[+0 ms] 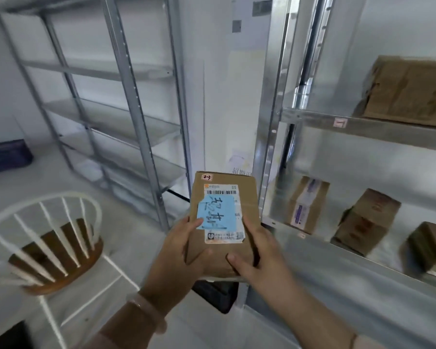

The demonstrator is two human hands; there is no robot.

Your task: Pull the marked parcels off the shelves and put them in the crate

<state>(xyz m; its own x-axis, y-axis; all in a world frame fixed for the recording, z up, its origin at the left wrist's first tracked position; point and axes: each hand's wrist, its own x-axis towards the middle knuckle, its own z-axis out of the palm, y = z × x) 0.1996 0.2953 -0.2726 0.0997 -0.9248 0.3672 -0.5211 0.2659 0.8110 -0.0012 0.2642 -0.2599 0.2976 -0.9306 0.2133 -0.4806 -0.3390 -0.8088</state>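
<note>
1. A brown cardboard parcel (223, 222) was held in mid-air between the 2 racks, clear of every shelf; a blue handwritten note (215, 212) lay over its printed label, which I took to be the mark the task means.
2. The left hand (179, 258) gripped the parcel's left edge, thumb pressed on the top face beside the blue note; the right hand (257, 258) gripped the right edge, fingers curled along the side and thumb on the lower face.
3. Judged step: carrying. The parcel was already off the right-hand rack (363, 127) and not yet put down.
4. 4 other boxes remained on that rack; blur hid whether any bore a mark.
5. A dark container (6, 156) sat on the floor at far left, possibly the crate, though too blurred to confirm.
6. The next move would call for turning left past the chair (48, 248) and lowering the parcel flat into the crate.
</note>
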